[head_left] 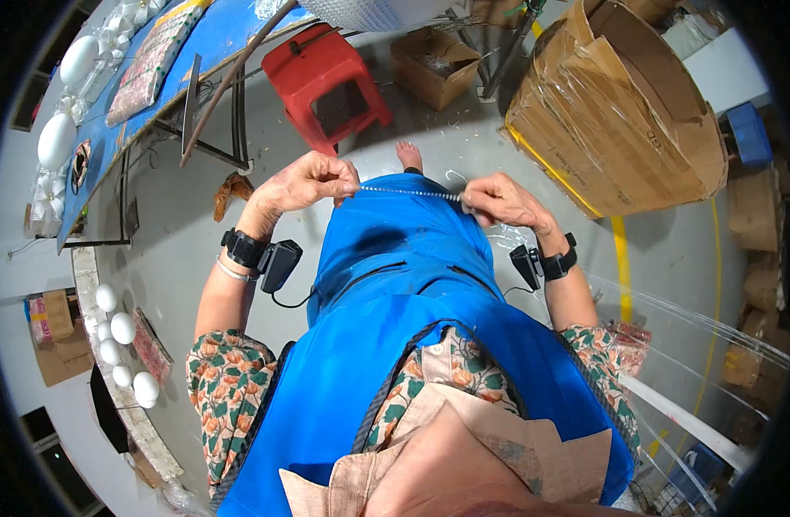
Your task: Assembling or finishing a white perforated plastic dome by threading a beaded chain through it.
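A thin strand of small shiny beads stretches nearly straight across in front of me, above my blue apron. Its left end is pinched between the thumb and fingers of my left hand. My right hand grips the other end, which dips slightly lower than the left. Both hands are closed, and the strand's tips are hidden in the fingers. Each wrist carries a black strap with a black device.
A red plastic stool stands ahead, beside a small open carton. At right is a large cardboard box. A blue-topped table holds packed strips and white egg-shaped pieces. Clear strands run across the lower right.
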Action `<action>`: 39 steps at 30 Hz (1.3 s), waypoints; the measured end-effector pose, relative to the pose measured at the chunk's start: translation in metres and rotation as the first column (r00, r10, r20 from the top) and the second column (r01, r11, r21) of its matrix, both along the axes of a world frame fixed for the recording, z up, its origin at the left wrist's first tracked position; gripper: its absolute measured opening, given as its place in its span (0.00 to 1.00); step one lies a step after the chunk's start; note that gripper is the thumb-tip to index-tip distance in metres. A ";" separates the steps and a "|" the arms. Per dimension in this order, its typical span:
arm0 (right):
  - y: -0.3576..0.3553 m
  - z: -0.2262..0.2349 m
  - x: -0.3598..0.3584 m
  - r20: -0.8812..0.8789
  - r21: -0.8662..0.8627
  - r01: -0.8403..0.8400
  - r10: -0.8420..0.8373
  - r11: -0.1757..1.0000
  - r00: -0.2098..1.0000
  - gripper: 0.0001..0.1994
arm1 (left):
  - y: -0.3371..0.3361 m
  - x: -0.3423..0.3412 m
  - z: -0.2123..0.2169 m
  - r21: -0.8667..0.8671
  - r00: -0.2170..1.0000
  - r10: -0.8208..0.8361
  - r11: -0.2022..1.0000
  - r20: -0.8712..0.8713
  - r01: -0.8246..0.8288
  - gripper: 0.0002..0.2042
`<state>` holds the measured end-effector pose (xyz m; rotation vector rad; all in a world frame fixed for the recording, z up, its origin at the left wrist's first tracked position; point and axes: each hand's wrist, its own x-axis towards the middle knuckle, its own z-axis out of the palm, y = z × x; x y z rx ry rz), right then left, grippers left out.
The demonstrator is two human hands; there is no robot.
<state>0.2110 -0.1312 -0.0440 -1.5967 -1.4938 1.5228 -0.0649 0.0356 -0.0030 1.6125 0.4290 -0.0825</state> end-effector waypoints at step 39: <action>-0.102 0.247 -0.069 0.329 0.850 -0.132 -0.318 0.510 0.889 0.07 | -0.011 0.037 0.101 0.475 0.764 0.292 0.641 0.575 -0.603 0.07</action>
